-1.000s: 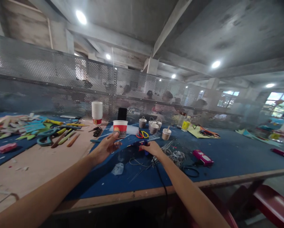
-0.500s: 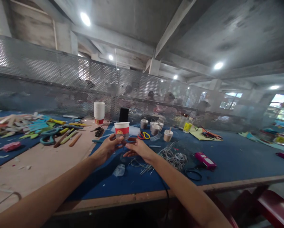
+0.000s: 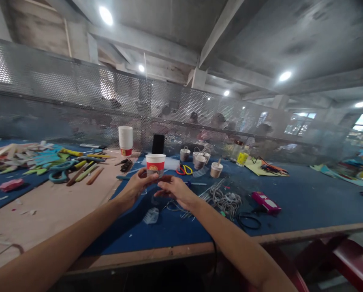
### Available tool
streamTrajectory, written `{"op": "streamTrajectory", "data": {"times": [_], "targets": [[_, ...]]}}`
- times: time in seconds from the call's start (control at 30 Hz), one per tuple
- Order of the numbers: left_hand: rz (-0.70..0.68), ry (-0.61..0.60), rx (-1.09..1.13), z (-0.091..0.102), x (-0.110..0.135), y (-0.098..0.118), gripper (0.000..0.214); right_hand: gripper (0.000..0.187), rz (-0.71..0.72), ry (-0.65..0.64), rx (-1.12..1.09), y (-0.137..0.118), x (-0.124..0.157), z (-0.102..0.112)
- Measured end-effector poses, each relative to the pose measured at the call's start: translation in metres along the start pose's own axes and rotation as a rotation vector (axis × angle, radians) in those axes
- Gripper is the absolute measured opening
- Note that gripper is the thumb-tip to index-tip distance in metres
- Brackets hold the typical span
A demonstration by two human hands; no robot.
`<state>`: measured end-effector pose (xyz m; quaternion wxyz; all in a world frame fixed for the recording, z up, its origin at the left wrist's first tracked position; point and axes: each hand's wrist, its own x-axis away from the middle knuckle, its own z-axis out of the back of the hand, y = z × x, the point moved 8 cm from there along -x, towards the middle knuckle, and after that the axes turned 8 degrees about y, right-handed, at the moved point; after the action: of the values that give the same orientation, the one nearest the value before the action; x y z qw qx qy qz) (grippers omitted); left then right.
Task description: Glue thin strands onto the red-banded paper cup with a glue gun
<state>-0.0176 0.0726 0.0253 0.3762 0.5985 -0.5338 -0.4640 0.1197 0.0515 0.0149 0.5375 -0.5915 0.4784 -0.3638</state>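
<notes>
A white paper cup (image 3: 155, 160) with a red band stands upright in my left hand (image 3: 136, 185), held off the table. Grey material, which looks like cord, covers its lower part. My left fingers close around the cup's lower left side. My right hand (image 3: 175, 190) is at the cup's lower right, its thumb and fingers curled together; whatever they pinch is too small to make out. Below the hands lies a clear crumpled plastic piece (image 3: 151, 215). A tangle of grey cord (image 3: 228, 202) lies right of my right hand.
Red-and-yellow scissors (image 3: 185, 170), a dark phone (image 3: 158, 144) and several grey-wrapped cups (image 3: 199, 161) are behind the hands. A stack of paper cups (image 3: 126, 140) stands back left. At right are a magenta device (image 3: 265, 202) and a yellow-labelled bottle (image 3: 241, 157).
The right hand's fingers have moved up slightly, closer to the cup's base. The left hand still holds the cup. The view has shifted slightly.
</notes>
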Motion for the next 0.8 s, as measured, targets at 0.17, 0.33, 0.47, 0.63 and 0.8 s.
{"op": "streamTrajectory", "data": {"times": [0.17,0.33,0.47,0.63,0.8], "targets": [[-0.023,-0.004,-0.007,0.000,0.000,0.001,0.040,0.049,0.042,0.041,0.004,-0.002,0.004,-0.005],[0.004,0.003,-0.020,0.002,-0.002,-0.003,0.046,0.035,0.273,0.274,0.125,-0.025,0.002,0.021],[0.010,-0.006,-0.050,-0.001,0.001,0.000,0.047,0.032,0.321,0.353,0.146,-0.032,0.001,0.033],[0.020,-0.024,-0.061,-0.007,0.008,0.005,0.043,0.030,0.343,0.378,0.173,-0.033,0.001,0.038],[0.030,-0.040,-0.045,-0.008,0.011,0.007,0.039,0.032,0.311,0.398,0.216,-0.035,0.004,0.039]]}}
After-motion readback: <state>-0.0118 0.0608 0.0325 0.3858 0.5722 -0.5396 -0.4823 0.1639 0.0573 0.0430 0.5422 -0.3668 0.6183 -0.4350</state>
